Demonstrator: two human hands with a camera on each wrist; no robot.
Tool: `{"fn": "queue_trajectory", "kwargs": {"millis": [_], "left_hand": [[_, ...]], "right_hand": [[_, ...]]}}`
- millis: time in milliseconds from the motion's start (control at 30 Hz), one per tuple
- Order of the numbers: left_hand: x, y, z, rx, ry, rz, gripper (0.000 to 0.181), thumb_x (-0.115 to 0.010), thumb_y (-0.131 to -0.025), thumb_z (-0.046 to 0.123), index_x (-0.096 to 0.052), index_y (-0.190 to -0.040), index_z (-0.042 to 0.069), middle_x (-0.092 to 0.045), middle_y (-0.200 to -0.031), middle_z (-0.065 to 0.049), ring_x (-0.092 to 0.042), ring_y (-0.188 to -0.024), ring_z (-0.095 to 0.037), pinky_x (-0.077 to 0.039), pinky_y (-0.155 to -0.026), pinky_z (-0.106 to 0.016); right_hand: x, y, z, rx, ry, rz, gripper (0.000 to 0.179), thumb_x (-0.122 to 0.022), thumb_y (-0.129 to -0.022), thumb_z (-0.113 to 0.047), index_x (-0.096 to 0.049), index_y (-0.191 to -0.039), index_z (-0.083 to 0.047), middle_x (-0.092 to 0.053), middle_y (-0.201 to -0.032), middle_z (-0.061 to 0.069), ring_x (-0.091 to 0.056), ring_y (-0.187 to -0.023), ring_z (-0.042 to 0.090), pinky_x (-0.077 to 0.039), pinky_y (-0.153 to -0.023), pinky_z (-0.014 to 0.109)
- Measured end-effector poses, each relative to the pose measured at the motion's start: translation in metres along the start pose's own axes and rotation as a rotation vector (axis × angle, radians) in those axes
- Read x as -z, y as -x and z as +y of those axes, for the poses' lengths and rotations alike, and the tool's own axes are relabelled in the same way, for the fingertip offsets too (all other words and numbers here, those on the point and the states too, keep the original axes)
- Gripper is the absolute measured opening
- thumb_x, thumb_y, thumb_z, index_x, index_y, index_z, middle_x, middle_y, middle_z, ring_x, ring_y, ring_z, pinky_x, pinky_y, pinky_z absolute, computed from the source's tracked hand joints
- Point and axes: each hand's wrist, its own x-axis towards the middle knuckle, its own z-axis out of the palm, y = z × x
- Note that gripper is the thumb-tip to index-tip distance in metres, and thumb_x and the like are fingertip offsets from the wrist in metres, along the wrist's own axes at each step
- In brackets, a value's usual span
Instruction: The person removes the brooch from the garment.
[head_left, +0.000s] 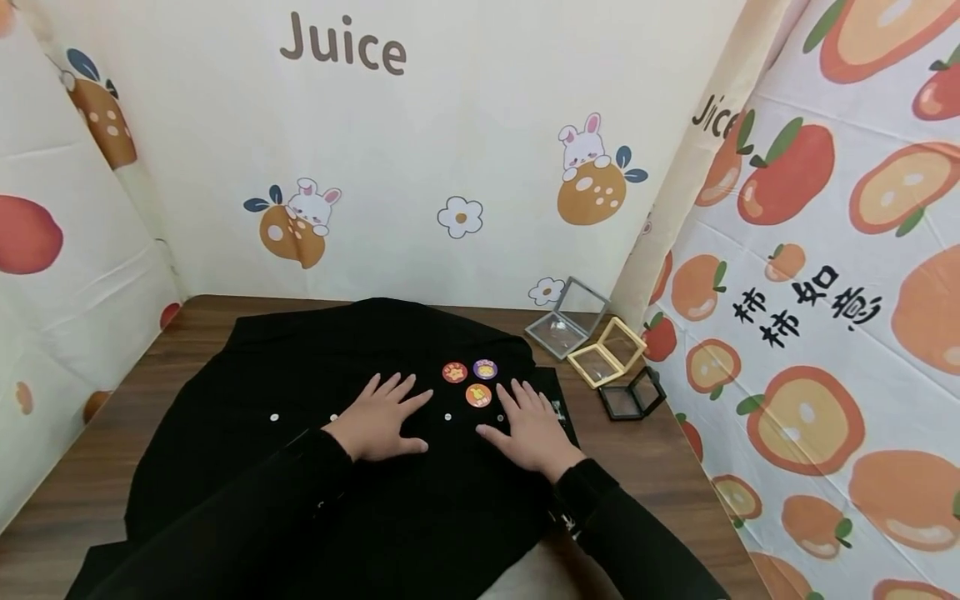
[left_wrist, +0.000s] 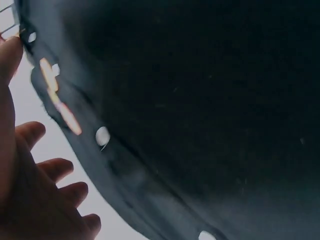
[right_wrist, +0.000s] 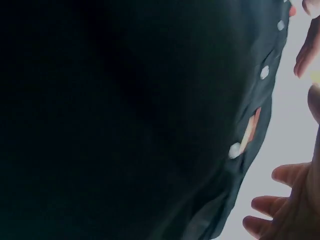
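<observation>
All the fingers [head_left: 416, 403] that show are fairly straight and spread, released and grasping nothing. The left hand [head_left: 375, 425] is palm down over the black shirt [head_left: 375, 517], its thumb pointing toward the right hand [head_left: 534, 429], which is palm down over the same cloth, its thumb pointing back. I cannot tell how firmly either hand presses.

Just beyond the right hand's fingertips, three round badges sit on the shirt in a small cluster: a red badge [head_left: 454, 372] and a purple badge [head_left: 485, 369] side by side, and an orange badge [head_left: 478, 396] below them, nearest the right hand. White buttons [head_left: 447, 417] run in a row across the cloth, one of them between the two hands; both wrist views show the row too, with badges seen edge-on and blurred.

Black sleeves [head_left: 607, 517] cover both forearms. The shirt is spread over a brown wooden table [head_left: 637, 467]. To its right, three square cases stand open near one another: a silver case [head_left: 558, 333] farthest back, a gold case [head_left: 596, 364] in the middle, and a black case [head_left: 622, 403] closest to the person.

Behind the table hangs a cream curtain [head_left: 390, 142] printed with rabbits and "Juice"; on the right hangs a white curtain [head_left: 840, 342] with orange fruit.
</observation>
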Motion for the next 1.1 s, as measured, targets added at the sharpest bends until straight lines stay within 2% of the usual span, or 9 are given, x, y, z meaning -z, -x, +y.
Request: {"fn": "queue_trajectory", "kwargs": {"millis": [167,400,567,700,800,933,1100], "left_hand": [[-0.014,-0.02,0.005,0.034,-0.011,-0.005,0.077,-0.056,-0.096,0.068,-0.04,-0.16,0.03,-0.026,-0.168,-0.015,-0.02,-0.154,-0.038,-0.01,-0.123,-0.06],[-0.016,-0.043,0.014,0.112,0.053,-0.011,0.071,-0.055,-0.099,0.064,-0.042,-0.159,0.029,-0.025,-0.167,-0.021,-0.02,-0.154,-0.041,-0.012,-0.123,-0.061],[-0.022,-0.058,0.017,0.132,0.094,-0.017,0.067,-0.052,-0.102,0.062,-0.042,-0.159,0.03,-0.024,-0.167,-0.022,-0.019,-0.154,-0.041,-0.012,-0.123,-0.059],[-0.026,-0.069,0.02,0.152,0.122,0.002,0.066,-0.053,-0.102,0.059,-0.043,-0.159,0.028,-0.024,-0.166,-0.023,-0.019,-0.153,-0.043,-0.011,-0.123,-0.059],[-0.026,-0.075,0.021,0.176,0.119,0.01,0.066,-0.055,-0.102,0.058,-0.043,-0.159,0.027,-0.025,-0.166,-0.024,-0.02,-0.153,-0.043,-0.012,-0.123,-0.058],[-0.025,-0.078,0.021,0.193,0.106,-0.01,0.067,-0.059,-0.101,0.055,-0.044,-0.159,0.025,-0.024,-0.166,-0.025,-0.019,-0.153,-0.043,-0.013,-0.123,-0.058],[-0.024,-0.078,0.022,0.191,0.114,-0.037,0.067,-0.058,-0.101,0.056,-0.043,-0.159,0.027,-0.021,-0.167,-0.023,-0.016,-0.154,-0.042,-0.012,-0.124,-0.057]], "right_hand": [[-0.004,-0.021,0.011,0.009,-0.03,-0.01,0.078,-0.047,-0.102,-0.064,-0.036,-0.162,-0.015,-0.035,-0.164,0.016,-0.027,-0.152,0.036,-0.022,-0.121,0.056],[-0.01,-0.043,0.025,0.008,-0.052,0.002,0.068,-0.056,-0.103,-0.054,-0.046,-0.156,-0.014,-0.046,-0.155,0.016,-0.041,-0.143,0.035,-0.032,-0.116,0.056],[-0.012,-0.055,0.03,0.023,-0.032,0.012,0.058,-0.064,-0.102,-0.047,-0.055,-0.15,-0.015,-0.054,-0.145,0.014,-0.048,-0.135,0.036,-0.037,-0.112,0.055],[-0.01,-0.062,0.029,0.03,-0.018,0.017,0.053,-0.067,-0.101,-0.043,-0.059,-0.147,-0.017,-0.056,-0.141,0.013,-0.051,-0.129,0.035,-0.039,-0.11,0.054],[-0.007,-0.066,0.027,0.035,-0.003,-0.003,0.052,-0.068,-0.1,-0.042,-0.059,-0.146,-0.02,-0.056,-0.139,0.012,-0.051,-0.128,0.034,-0.04,-0.109,0.053],[-0.005,-0.069,0.024,0.048,0.016,-0.048,0.051,-0.069,-0.1,-0.042,-0.059,-0.146,-0.024,-0.055,-0.139,0.009,-0.05,-0.128,0.032,-0.039,-0.11,0.05],[-0.003,-0.07,0.024,0.062,0.012,-0.074,0.049,-0.071,-0.099,-0.038,-0.061,-0.145,-0.027,-0.055,-0.137,0.006,-0.051,-0.125,0.028,-0.044,-0.102,0.045]]}}
